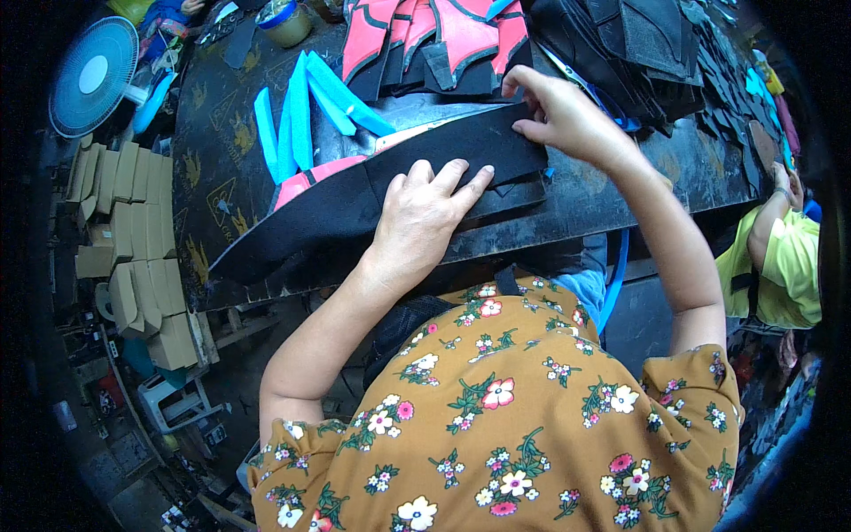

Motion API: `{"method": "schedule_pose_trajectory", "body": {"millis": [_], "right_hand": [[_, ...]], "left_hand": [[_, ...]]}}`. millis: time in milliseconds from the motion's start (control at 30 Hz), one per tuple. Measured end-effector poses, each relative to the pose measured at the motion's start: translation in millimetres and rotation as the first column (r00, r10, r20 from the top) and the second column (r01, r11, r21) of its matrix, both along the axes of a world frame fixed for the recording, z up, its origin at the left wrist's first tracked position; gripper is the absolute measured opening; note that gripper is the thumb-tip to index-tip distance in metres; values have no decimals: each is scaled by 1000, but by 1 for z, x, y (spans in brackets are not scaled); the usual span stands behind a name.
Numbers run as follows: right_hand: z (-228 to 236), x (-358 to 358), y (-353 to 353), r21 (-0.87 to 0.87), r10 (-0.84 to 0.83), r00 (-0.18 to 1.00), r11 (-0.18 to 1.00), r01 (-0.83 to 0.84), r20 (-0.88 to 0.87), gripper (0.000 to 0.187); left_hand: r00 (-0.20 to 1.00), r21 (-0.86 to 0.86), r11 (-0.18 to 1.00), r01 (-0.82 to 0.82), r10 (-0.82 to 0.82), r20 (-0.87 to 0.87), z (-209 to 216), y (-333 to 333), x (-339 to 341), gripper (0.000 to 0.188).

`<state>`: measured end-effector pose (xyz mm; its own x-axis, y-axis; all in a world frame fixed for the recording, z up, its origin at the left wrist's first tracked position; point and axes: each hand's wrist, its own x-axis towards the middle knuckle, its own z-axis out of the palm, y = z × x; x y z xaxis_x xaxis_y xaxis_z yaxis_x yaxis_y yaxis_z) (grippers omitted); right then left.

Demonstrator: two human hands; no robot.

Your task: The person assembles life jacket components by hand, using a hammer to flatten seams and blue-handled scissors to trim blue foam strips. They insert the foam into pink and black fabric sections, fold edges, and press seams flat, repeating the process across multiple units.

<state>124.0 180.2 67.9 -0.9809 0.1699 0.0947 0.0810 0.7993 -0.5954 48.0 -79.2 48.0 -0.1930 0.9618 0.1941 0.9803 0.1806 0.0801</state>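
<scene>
A long black sheet (306, 217), pointed at its left end, lies along the near edge of the dark table. My left hand (417, 208) presses flat on it with fingers spread. At the sheet's upper right corner is my right hand (558, 111), thumb and forefinger apart and the thumb at the sheet's edge; its other fingers are partly hidden. Under the sheet's right part, more black layers (505, 199) stick out toward me. Behind it, a pink piece (324, 173) shows along the far edge, near several bright blue foam strips (301, 115).
Pink-and-black cut pieces (470, 40) lie at the table's far side, left of a black stack (620, 44). A small tub (284, 22) stands far left. A fan (93, 78) and cardboard boxes (142, 199) are left of the table. Another person (780, 257) sits at right.
</scene>
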Motion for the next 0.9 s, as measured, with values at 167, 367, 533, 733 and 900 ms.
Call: {"method": "schedule_pose_trajectory", "body": {"millis": [167, 367, 533, 733, 900], "right_hand": [[-30, 27, -44, 217, 109, 897, 976, -15, -429, 71], [-12, 73, -86, 349, 7, 986, 935, -65, 165, 96], [13, 55, -61, 341, 100, 975, 940, -26, -200, 58], [8, -15, -59, 83, 81, 997, 993, -81, 3, 44], [21, -50, -19, -168, 482, 791, 876, -453, 377, 43]], "left_hand": [[999, -9, 1000, -4, 4, 34, -2, 3, -2, 50], [979, 226, 954, -197, 179, 96, -9, -41, -2, 39], [989, 279, 951, -134, 109, 104, -21, -40, 5, 37], [987, 472, 880, 52, -116, 108, -38, 17, 33, 36], [983, 444, 893, 76, -142, 116, -49, 17, 39, 38]]}}
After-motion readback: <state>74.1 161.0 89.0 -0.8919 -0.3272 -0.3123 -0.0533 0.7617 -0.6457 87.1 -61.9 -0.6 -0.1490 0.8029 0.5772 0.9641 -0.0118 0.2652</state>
